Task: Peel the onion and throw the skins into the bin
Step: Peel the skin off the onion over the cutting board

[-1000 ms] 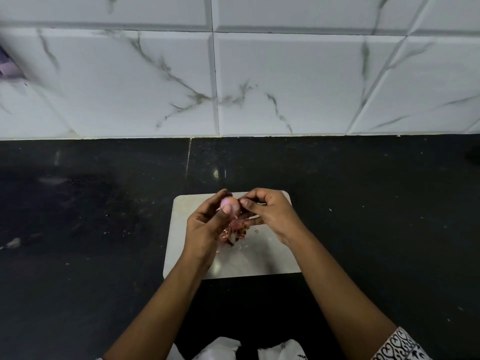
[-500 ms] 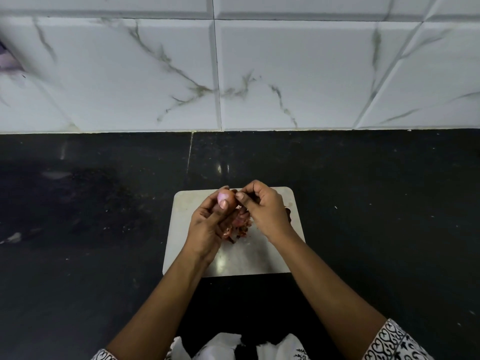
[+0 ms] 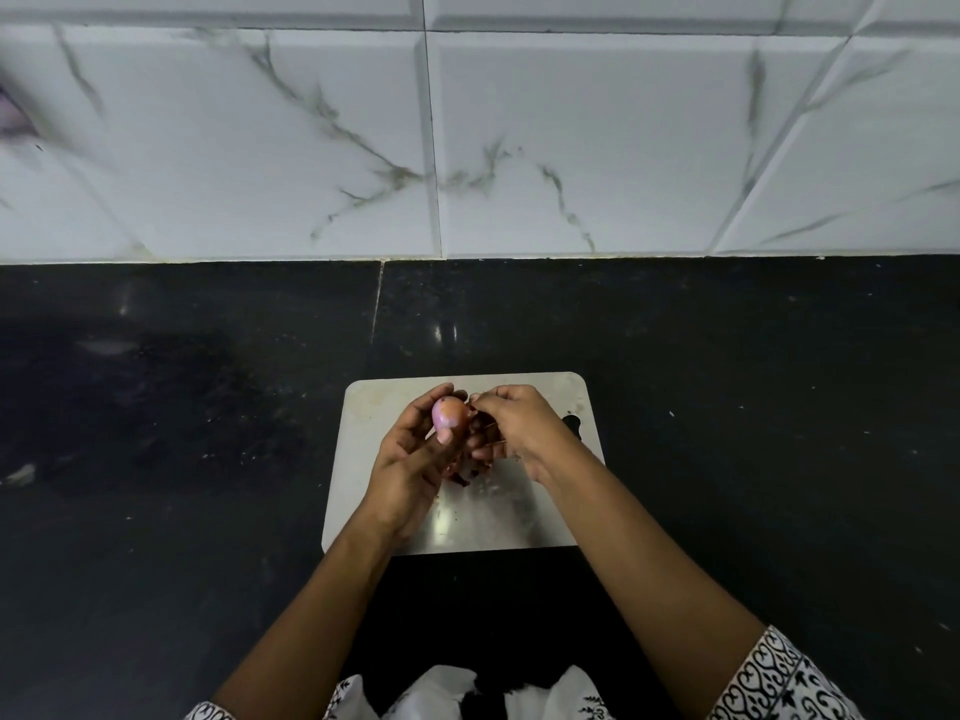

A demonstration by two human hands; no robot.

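A small pink onion [image 3: 450, 414] sits in the fingers of my left hand [image 3: 415, 462], held over a pale cutting board [image 3: 498, 517]. My right hand [image 3: 522, 426] is right beside the onion, its fingertips pinched on a thin strip of skin at the onion's right side. Loose reddish onion skins [image 3: 467, 472] lie on the board under and between both hands, partly hidden by them. No bin is in view.
The board lies on a black stone countertop [image 3: 727, 407] that runs back to a white marble-patterned tiled wall [image 3: 571, 148]. A blurred purple object [image 3: 10, 116] shows at the far left edge. Small specks dot the counter.
Both hands have stayed over the board; the onion has turned a little in my left hand and my right fingers have shifted along its right side, pulling at skin.
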